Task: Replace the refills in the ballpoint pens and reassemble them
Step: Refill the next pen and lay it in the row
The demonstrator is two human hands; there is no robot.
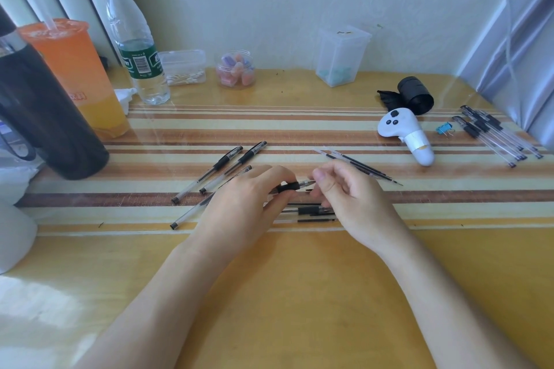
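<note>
Ballpoint pen (289,187), one unit, at frame centre, lifted just above the table (299,293): long axis runs near level across the picture, black grip section showing, writing tip pointing to the right of the frame. Your left hand (242,207) holds it, fingers curled round the barrel and grip. Your right hand (344,189) sits just beside the tip end, thumb and forefinger closing on it in what looks like a pinch on the nose piece. Judged step: tip piece being turned on or off, so the coming move runs along that level axis, right hand working, left hand steadying. Loose pen parts (308,210), dark and clear, lie directly under both hands, touching or nearly so; how many, you cannot tell. Spare refills (364,167), a few, lie slanted just above-right of your right hand, the nearer hand to them. Three pens (223,172) lie slanted at centre-left, partly beneath your left hand. Bundle of pens (494,136) lies at the far right, close to the table edge. Open room: the broad lower half of the frame, toward you; the parts beneath could roll if brushed.
</note>
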